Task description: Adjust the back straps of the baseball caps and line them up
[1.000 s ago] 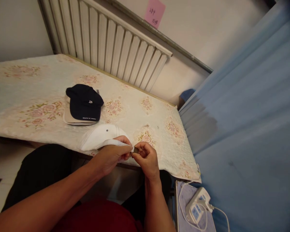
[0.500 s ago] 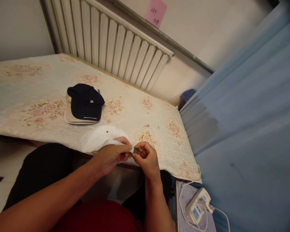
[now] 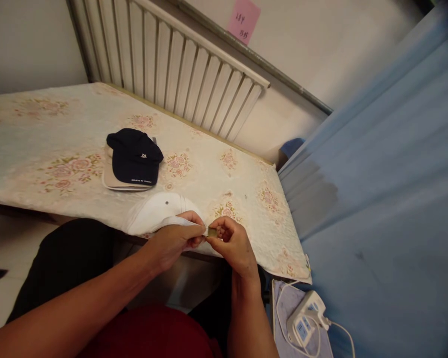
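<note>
A white cap (image 3: 157, 211) rests at the bed's front edge, its crown facing away from me. My left hand (image 3: 181, 233) is closed on the cap's white strap, thumb on top. At the strap's end sits a small brass-coloured buckle (image 3: 212, 231). Thumb and fingers of my right hand (image 3: 231, 243) pinch this buckle, close beside the left fingertips. How the strap runs through the buckle is hidden by my fingers. Further back and left, a navy cap (image 3: 132, 156) with white lettering on its brim lies on top of a beige cap (image 3: 108, 176).
The caps lie on a floral quilted bed cover (image 3: 201, 174). Behind the bed stands a white radiator (image 3: 179, 74). A blue curtain (image 3: 377, 199) hangs on the right. At lower right, a power strip (image 3: 306, 318) with white cables sits on a small table (image 3: 278, 298).
My right hand has shifted slightly right and turned, so more of the buckle's flat face shows. The left hand keeps its hold on the strap. The whole view has moved a little.
</note>
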The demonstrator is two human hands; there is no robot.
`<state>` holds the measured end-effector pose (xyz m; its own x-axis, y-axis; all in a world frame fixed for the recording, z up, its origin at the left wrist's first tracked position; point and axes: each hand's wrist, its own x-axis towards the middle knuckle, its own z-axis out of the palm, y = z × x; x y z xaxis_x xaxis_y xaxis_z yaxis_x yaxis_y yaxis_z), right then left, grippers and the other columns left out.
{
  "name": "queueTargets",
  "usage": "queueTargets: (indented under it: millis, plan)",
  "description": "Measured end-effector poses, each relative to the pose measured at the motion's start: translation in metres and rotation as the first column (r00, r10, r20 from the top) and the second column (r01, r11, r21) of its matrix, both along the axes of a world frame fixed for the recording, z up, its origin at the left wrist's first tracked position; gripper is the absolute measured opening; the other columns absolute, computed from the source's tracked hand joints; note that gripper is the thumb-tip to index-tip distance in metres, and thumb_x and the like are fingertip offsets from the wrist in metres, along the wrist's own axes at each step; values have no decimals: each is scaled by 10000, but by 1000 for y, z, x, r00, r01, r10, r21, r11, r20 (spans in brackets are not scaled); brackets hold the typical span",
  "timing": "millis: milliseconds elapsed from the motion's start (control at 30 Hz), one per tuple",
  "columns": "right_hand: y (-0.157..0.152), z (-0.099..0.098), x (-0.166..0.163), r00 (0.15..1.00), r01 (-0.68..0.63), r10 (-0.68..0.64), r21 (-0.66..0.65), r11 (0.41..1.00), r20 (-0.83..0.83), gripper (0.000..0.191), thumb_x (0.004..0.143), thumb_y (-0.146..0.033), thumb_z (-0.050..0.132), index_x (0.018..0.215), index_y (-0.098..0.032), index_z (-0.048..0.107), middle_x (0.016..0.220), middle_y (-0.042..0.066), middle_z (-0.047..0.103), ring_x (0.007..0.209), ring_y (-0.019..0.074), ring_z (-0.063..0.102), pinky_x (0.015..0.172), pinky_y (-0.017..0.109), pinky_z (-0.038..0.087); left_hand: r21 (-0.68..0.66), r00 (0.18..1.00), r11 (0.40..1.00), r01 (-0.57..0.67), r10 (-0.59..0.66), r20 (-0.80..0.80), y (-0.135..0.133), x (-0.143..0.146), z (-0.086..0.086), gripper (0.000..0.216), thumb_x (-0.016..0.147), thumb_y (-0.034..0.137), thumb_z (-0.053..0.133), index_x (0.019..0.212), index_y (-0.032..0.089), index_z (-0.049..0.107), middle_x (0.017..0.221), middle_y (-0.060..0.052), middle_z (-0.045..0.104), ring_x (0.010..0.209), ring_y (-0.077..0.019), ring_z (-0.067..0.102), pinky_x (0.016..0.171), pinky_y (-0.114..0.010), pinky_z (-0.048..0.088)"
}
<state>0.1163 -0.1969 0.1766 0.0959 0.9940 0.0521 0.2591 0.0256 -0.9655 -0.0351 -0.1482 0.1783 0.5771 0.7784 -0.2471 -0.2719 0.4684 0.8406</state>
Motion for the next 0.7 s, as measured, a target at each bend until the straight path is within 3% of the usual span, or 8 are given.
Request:
queueTargets:
  millis: [200, 367, 567, 700]
  plan:
    - [0, 6, -2, 997, 12, -11, -5, 1000, 82, 139, 687, -180, 678, 787, -198, 584, 595, -72, 468, 535, 72, 387, 489, 198, 294, 0, 999, 1000, -25, 25, -21, -2, 1, 2, 103, 621, 152, 602, 626, 159, 500, 480, 55, 474, 474, -62, 384, 491, -214, 247]
    - [1, 3, -3, 999, 9, -9, -14, 1000, 44, 138, 685, -178, 671, 777, -196, 571, 610, -65, 505, 545, 75, 419, 502, 197, 316, 1, 999, 999, -32, 32, -26, -6, 2, 3, 113, 638, 159, 612, 635, 150, 499, 501, 52, 472, 490, -60, 377, 505, -216, 250]
    - [2, 1, 0, 998, 58, -58, -2, 998, -9, 152, 679, -176, 664, 799, -190, 572, 651, -49, 547, 593, 93, 491, 546, 212, 358, -35, 996, 999, -33, 36, 82, -11, 3, 3, 95, 716, 199, 603, 754, 151, 530, 696, 6, 574, 654, -116, 537, 652, -260, 405]
    - [1, 0, 1, 998, 60, -60, 1, 998, 7, 154, 661, -151, 660, 790, -187, 584, 651, -52, 546, 593, 89, 490, 550, 211, 357, -26, 998, 999, -39, 40, 47, -14, 1, 2, 86, 716, 209, 584, 677, 173, 516, 658, 8, 562, 646, -134, 542, 645, -270, 406]
